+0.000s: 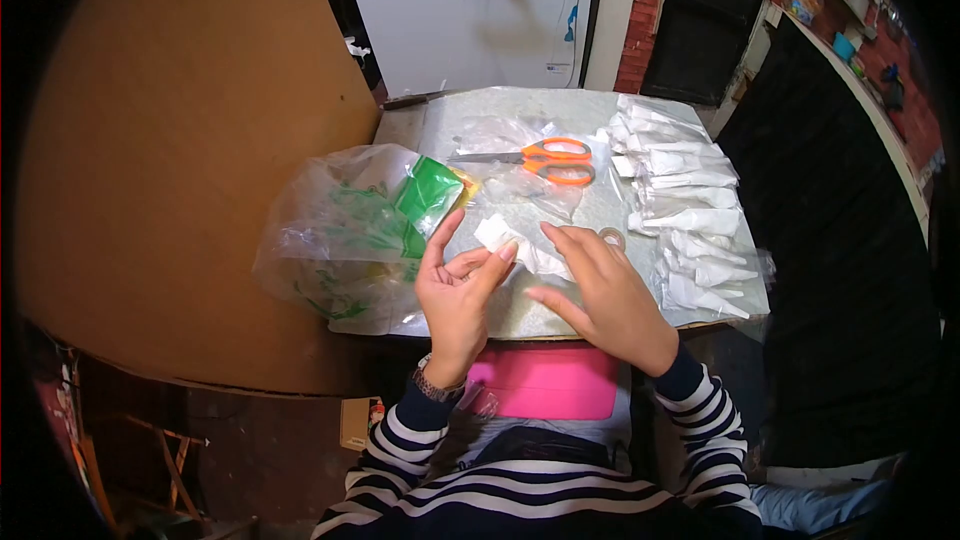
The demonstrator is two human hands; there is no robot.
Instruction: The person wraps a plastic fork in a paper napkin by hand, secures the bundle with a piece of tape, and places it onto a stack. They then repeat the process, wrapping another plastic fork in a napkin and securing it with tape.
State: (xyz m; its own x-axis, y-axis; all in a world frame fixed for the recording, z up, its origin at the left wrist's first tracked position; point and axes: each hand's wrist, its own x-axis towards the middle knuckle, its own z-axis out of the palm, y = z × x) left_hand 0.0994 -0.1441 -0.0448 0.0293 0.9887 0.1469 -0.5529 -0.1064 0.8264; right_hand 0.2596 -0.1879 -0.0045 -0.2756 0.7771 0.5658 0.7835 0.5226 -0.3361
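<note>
My left hand [462,285] pinches a small white folded piece [512,240] between thumb and forefinger, above the table's front half. Just right of it, my right hand [605,295] has its fingers spread, with the fingertips beside the piece's far end. Orange-handled scissors [540,160] lie on clear plastic beyond the hands, blades pointing left. A roll of tape [612,238] sits partly behind my right hand. Along the table's right side, several white wrapped bundles [690,190] lie in a column.
A clear plastic bag [330,230] with a green packet [430,195] lies at the table's left. The covered table [400,318] has a brown panel [190,170] beside it. A pink object [550,382] is below the front edge; a white appliance [470,20] stands behind.
</note>
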